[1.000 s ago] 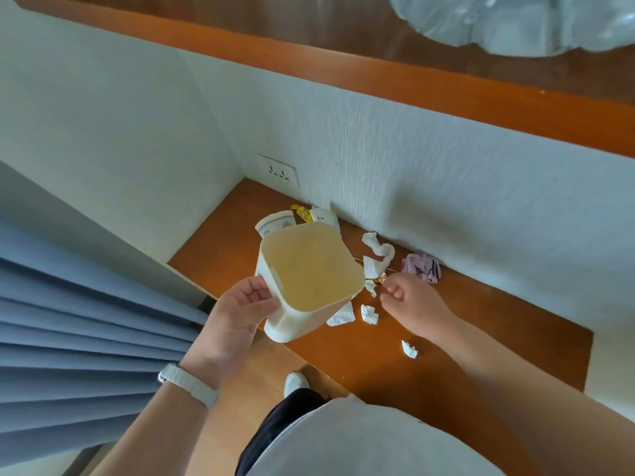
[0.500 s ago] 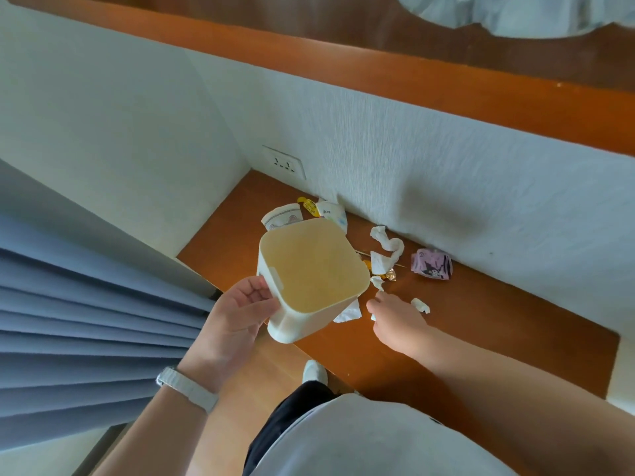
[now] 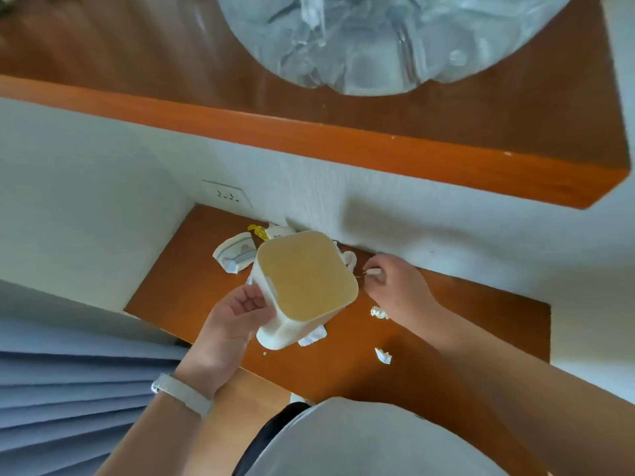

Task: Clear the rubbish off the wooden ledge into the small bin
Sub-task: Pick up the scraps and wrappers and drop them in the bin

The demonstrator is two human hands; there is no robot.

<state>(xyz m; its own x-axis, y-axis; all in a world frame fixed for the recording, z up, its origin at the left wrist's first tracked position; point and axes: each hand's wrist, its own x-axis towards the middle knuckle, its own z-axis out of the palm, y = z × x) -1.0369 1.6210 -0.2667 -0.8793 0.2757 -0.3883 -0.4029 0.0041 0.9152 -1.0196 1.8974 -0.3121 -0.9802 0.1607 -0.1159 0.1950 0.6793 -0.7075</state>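
My left hand [image 3: 237, 317] grips the small cream bin [image 3: 305, 286] by its side and holds it tilted above the wooden ledge [image 3: 171, 297], open mouth facing me. Nothing shows inside the bin. My right hand [image 3: 398, 286] is just right of the bin, near the wall, fingers pinched on a small white paper scrap [image 3: 372, 271]. White paper scraps lie on the ledge: one [image 3: 378, 312] beside my right wrist, one [image 3: 383, 355] nearer me, one [image 3: 314, 336] partly under the bin. A torn printed wrapper [image 3: 233, 255] and a yellow wrapper [image 3: 258, 231] lie behind the bin.
A wall socket [image 3: 226, 194] sits above the ledge's far left corner. An upper wooden shelf [image 3: 309, 139] overhangs, with a crumpled clear plastic bag [image 3: 378, 39] on it. Blue curtain folds [image 3: 68, 389] hang at the left. White walls close the ledge at the back and left.
My right hand moved from the ledge's near part up toward the wall and pinched a white scrap. The purple wrapper is no longer visible. The bin rose slightly in my left hand.
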